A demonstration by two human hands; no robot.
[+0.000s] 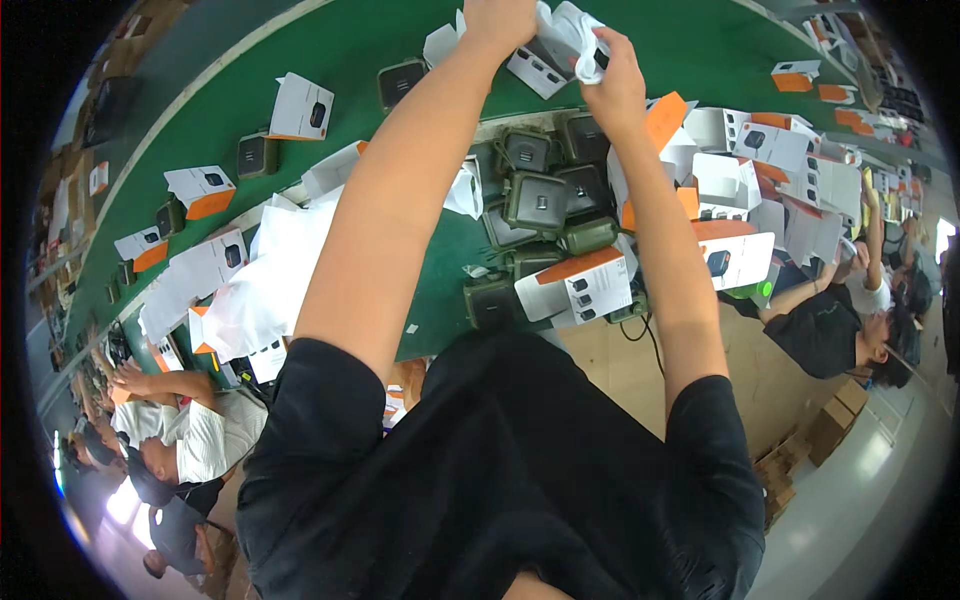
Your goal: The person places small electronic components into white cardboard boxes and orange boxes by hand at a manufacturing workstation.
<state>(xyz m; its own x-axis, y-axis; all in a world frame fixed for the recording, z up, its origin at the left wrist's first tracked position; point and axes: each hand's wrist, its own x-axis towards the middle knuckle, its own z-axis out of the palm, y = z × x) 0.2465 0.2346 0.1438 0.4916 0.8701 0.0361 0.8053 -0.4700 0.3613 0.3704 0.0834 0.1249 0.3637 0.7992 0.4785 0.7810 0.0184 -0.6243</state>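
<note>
At the far edge of the view, my right hand (617,85) grips a crumpled white wrapping bag (575,35), its fingers closed round the loose end. A small dark patch shows by the fingertips, too little to name. Only the back of my left hand (503,20) and its wrist are visible, beside the bag; the upper frame edge cuts off its fingers. Just below the bag lies a white box (537,72) with dark pictures on its side. Between my forearms sits a pile of olive-green, box-shaped devices (537,200) with dark faces.
Opened white-and-orange boxes (775,150) crowd the right side. White wrapping sheets (285,265) heap up left of my left arm. More boxes and devices stand along the green belt (350,45). Other people (830,320) work at both sides. Brown cartons (835,425) stand on the floor.
</note>
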